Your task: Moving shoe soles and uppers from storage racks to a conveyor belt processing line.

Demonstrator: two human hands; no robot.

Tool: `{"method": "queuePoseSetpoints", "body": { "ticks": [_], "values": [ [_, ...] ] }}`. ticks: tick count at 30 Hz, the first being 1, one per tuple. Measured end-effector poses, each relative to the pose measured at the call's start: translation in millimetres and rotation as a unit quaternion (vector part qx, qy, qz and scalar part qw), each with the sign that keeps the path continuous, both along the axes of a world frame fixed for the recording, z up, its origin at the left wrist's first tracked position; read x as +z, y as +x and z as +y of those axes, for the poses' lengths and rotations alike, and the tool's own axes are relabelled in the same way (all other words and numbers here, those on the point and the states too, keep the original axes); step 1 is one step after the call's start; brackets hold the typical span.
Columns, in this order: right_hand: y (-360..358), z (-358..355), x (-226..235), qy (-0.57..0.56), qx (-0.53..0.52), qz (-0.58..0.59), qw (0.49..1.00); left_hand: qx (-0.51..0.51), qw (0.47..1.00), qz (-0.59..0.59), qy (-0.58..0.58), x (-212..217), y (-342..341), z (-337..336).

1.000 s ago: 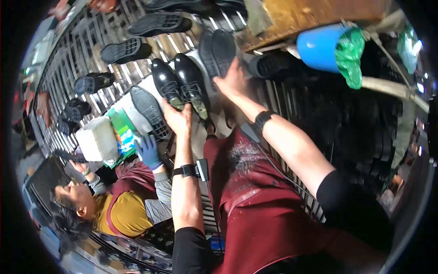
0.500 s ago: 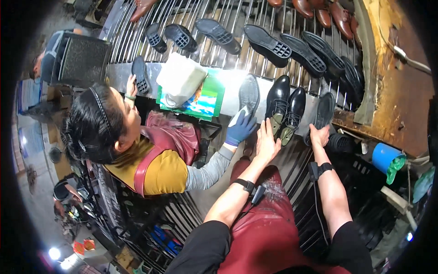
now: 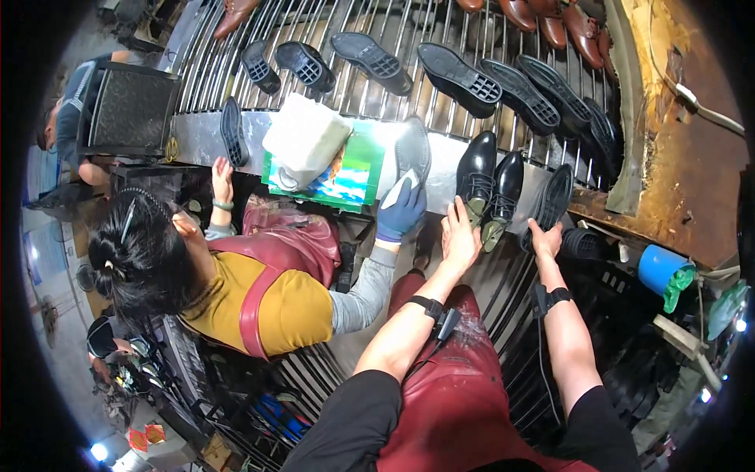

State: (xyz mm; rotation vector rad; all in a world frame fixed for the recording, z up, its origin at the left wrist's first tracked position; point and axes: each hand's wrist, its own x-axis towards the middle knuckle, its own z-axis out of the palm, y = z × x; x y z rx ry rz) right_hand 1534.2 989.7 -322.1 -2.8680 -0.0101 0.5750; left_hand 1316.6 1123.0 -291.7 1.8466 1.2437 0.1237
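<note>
A pair of shiny black lace-up shoes stands side by side on the metal ledge, the left shoe (image 3: pixel 476 169) and the right shoe (image 3: pixel 506 179), each with an olive-green last showing at its heel end. My left hand (image 3: pixel 461 241) is at the heel of the left shoe, fingers stretched out, fingertips against the last. To the right of the pair, my right hand (image 3: pixel 544 239) grips the near end of a black shoe sole (image 3: pixel 555 193) that stands tilted at the ledge.
At my left a co-worker's blue-gloved hand (image 3: pixel 402 211) presses a white pad on a grey sole (image 3: pixel 413 149). A white jug (image 3: pixel 305 141) sits on a green board. Several black soles (image 3: pixel 460 75) lie on the metal rollers. A blue bucket (image 3: pixel 662 269) hangs at right.
The co-worker leans back left, and the bare hand has come off the small sole on the ledge. The gloved hand and grey sole shifted left. My hands barely moved; my right still holds the sole.
</note>
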Motion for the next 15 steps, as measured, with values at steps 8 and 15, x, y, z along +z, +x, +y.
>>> {"method": "queuePoseSetpoints", "body": {
  "ticks": [8, 15],
  "values": [
    [-5.2, 1.4, -3.3, -0.005, 0.011, 0.011, 1.000, 0.002, 1.000, 0.020, 0.017, -0.7, 2.1, 2.7],
    [-13.2, 0.3, -2.6, 0.002, 0.005, 0.015, 1.000, 0.006, 0.999, 0.033, 0.023, -0.8, 2.7, 1.3]
  ]
}}
